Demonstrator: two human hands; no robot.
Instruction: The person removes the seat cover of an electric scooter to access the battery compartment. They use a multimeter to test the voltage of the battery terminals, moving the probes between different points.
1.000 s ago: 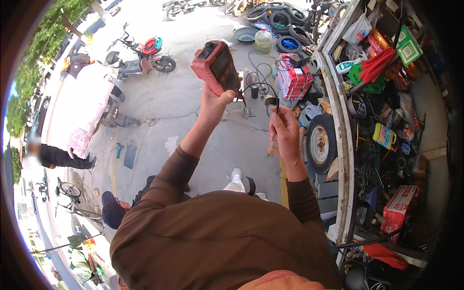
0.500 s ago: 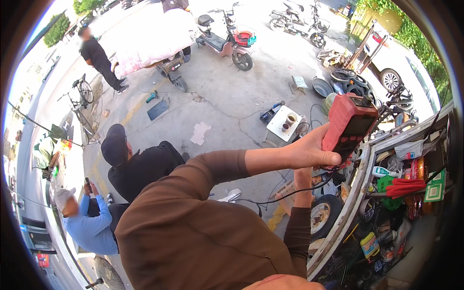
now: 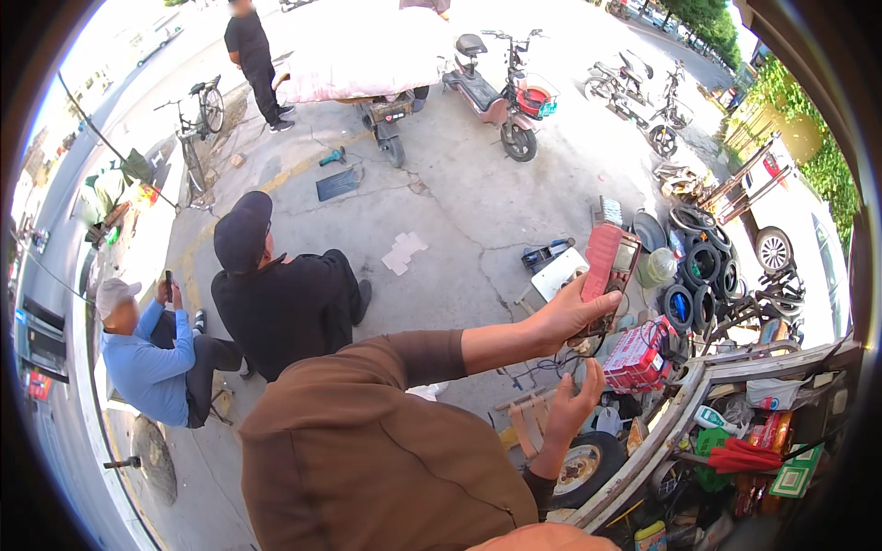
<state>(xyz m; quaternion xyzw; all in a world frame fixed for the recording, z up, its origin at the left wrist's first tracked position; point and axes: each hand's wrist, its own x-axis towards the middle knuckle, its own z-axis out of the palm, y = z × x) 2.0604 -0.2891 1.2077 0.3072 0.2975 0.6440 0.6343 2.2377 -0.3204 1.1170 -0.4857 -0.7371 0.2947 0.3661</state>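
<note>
My left hand [image 3: 581,317] is closed around a red handheld meter [image 3: 604,262] with a dark face, held out in front of me at the right. The meter stands tilted, its face turned mostly away to the right. Below it, my right hand [image 3: 574,399] is raised with its fingers apart, close to a thin dark cable [image 3: 597,347] under the meter. Nothing shows in that hand. A red-and-white box [image 3: 634,356] lies just to the right of both hands, beyond the fingertips.
A spoked wheel with tyre [image 3: 588,464] lies below my right hand. A white-topped stand [image 3: 558,275] is behind the meter. Several tyres [image 3: 703,262] are piled at right, beside a cluttered framed bin [image 3: 717,367]. Two seated people [image 3: 285,303] are at left; scooters [image 3: 496,92] stand farther off.
My view has turned, shifting the scene. The meter has tilted so its screen no longer faces me. My right hand, earlier mostly hidden behind the meter, now shows below it with fingers apart.
</note>
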